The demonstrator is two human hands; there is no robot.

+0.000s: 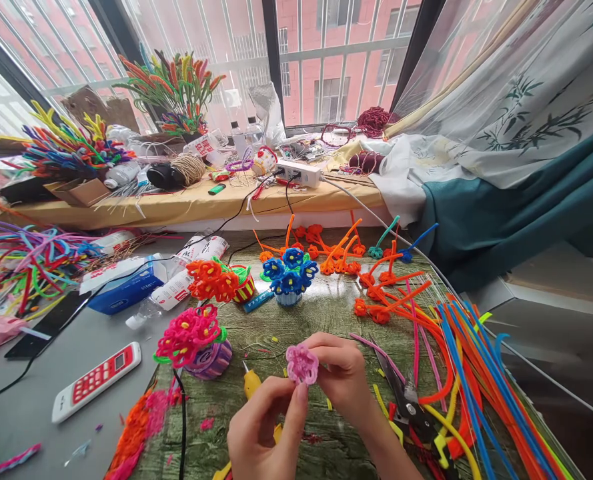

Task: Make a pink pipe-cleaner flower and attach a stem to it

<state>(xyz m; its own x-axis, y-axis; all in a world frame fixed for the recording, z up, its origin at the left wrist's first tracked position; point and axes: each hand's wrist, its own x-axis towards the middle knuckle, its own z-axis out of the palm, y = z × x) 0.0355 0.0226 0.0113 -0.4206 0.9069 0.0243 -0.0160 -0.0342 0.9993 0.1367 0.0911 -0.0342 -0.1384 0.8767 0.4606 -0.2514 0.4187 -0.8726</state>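
A small pink pipe-cleaner flower [301,363] is held up between both hands over the green table mat [326,313]. My left hand [263,423] pinches it from below with thumb and forefinger. My right hand [343,377] grips its right side. Beyond them stand three finished flower pots: a pink one [193,340], an orange one [216,280] and a blue one [290,272]. Scissors [401,393] lie just right of my right wrist.
Loose pipe cleaners [476,373] fan out at the right. Orange flower stems [376,280] lie behind. A red-and-white calculator [96,381], a phone [51,323] and a tissue box [126,287] sit at the left. The window ledge [176,203] holds bundles, twine and a power strip [299,173].
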